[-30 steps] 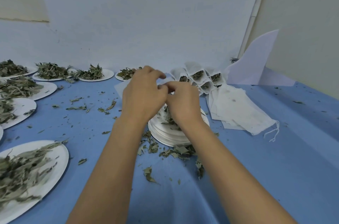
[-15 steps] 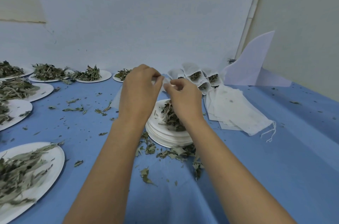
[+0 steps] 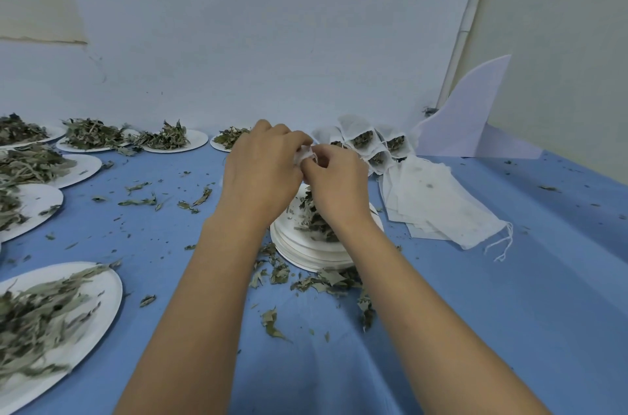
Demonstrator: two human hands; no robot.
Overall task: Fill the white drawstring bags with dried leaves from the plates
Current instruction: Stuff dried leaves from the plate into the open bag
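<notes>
1. The white drawstring bag (image 3: 304, 155) is held above the worktop between the fingertips of both hands, over the stack of plates (image 3: 306, 255).
2. The left hand (image 3: 261, 173) has its fingers and thumb curled, and its grip pinches the bag's left edge. The right hand (image 3: 336, 185) has a like grip pinching the right edge, so both grips are closed on the bag.
3. Only a small crumpled patch of the bag shows. It is thin, soft white fabric. The hands hide the rest, so I cannot tell its long axis or which way its mouth points.
4. The dried leaves (image 3: 314, 217) lie heaped on the top plate just under the right hand. They are grey-green, narrow and crinkled.
5. The plates are round, shallow and matte white.
6. The filled bags (image 3: 365, 141) stand clustered at the rear, just right of the hands, with mouths open upward showing leaves.
7. The empty bags (image 3: 438, 207) lie flat in a fanned pile on the right, long axes running from rear left to front right. Their drawstrings (image 3: 501, 241) trail off the near end.
8. A wrinkled blue cloth (image 3: 475, 312) covers the worktop, strewn with leaf scraps (image 3: 272, 323).
9. More leaf-laden plates line the left side, the nearest plate (image 3: 108, 292) at front left.
10. A white card (image 3: 475, 122) leans at the rear right.
</notes>
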